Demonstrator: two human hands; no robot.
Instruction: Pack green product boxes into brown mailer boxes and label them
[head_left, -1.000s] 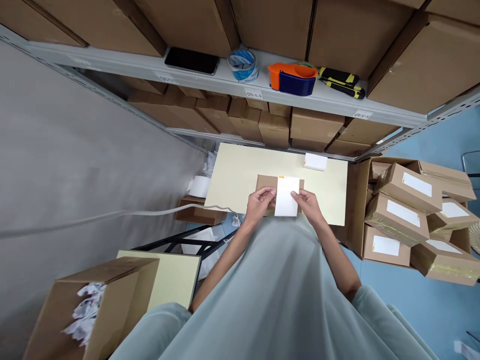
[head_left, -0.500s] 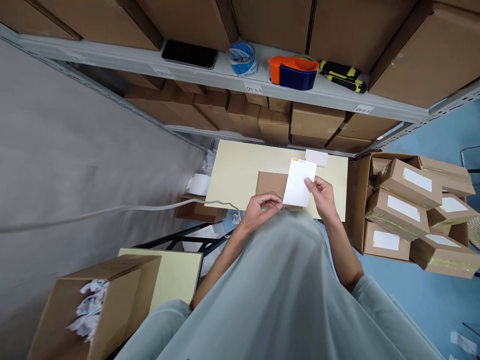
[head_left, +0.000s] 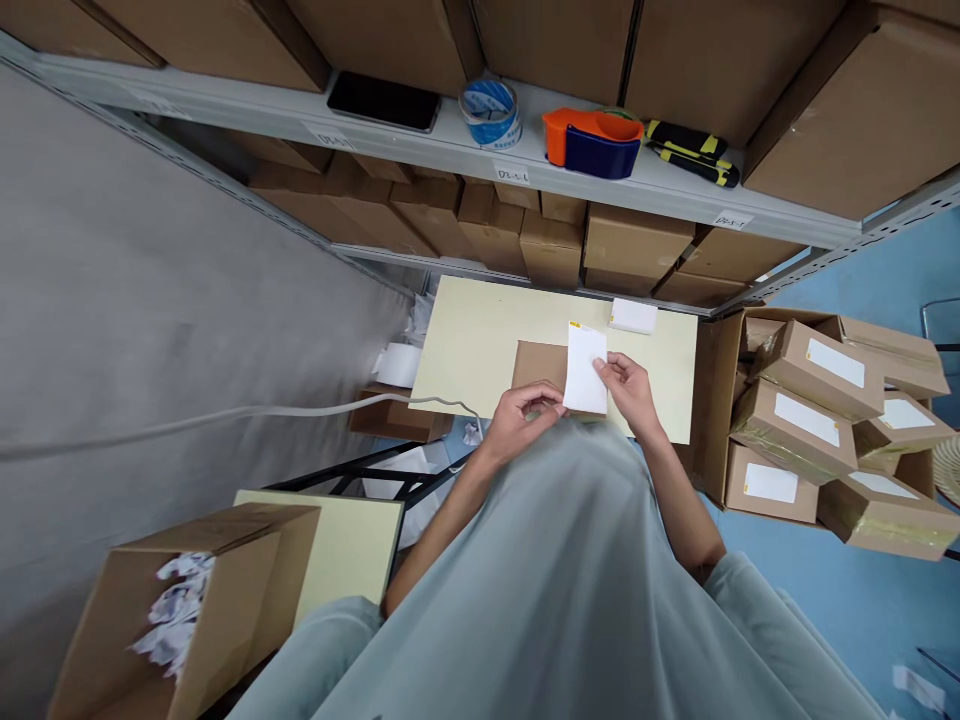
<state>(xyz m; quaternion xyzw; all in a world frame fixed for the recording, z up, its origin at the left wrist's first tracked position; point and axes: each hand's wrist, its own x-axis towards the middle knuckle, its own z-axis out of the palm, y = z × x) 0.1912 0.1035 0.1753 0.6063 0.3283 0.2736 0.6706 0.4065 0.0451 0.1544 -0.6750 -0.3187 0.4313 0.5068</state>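
Observation:
A small brown cardboard box [head_left: 537,364] lies on a pale yellow table [head_left: 472,340]. My right hand [head_left: 628,391] pinches a white label sheet [head_left: 586,367] with a small orange mark at its top corner, holding it over the box's right part. My left hand [head_left: 523,417] is curled at the box's near edge, fingers pressed together beside the sheet's lower corner; what it grips, if anything, is hidden. A stack of white labels [head_left: 634,316] sits at the table's far right.
A grey shelf [head_left: 450,150] carries a black phone [head_left: 384,100], blue tape roll [head_left: 491,112], orange-blue tape dispenser [head_left: 594,142] and yellow-black cutters [head_left: 694,152]. Labelled boxes fill a carton [head_left: 817,430] at right. A carton of paper scraps [head_left: 180,610] stands at lower left.
The white sheet left the box top, swung up to the right in my right hand, then came back toward the box. My left hand dropped to the box's near edge.

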